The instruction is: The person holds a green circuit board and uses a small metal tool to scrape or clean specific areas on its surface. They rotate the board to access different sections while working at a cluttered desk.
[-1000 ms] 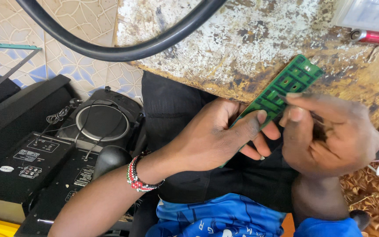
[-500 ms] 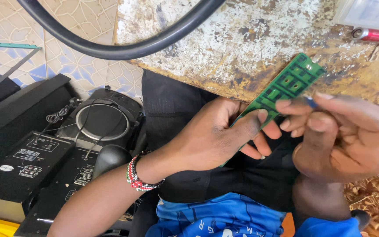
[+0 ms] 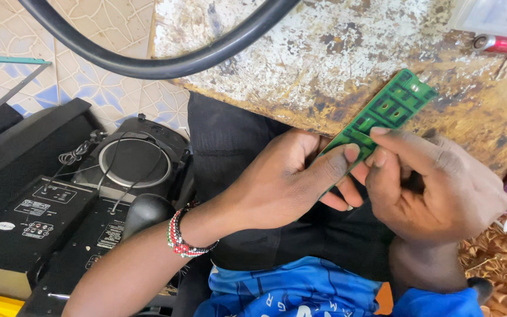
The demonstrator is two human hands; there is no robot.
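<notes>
Green circuit board (image 3: 382,114) carries paler green traces. Beside it, the table (image 3: 335,53) is flaking white over rusty brown. A red, white and black beaded bracelet (image 3: 178,239) lies below the board.

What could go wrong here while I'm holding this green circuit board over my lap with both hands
The green circuit board is pinched only at its lower end by the left hand and right hand, so it might flex or slip onto the lap. Its free end hangs above the rusty, flaking tabletop; contact there could scratch the traces. Bare fingertips on the board may smudge its contacts.
</notes>
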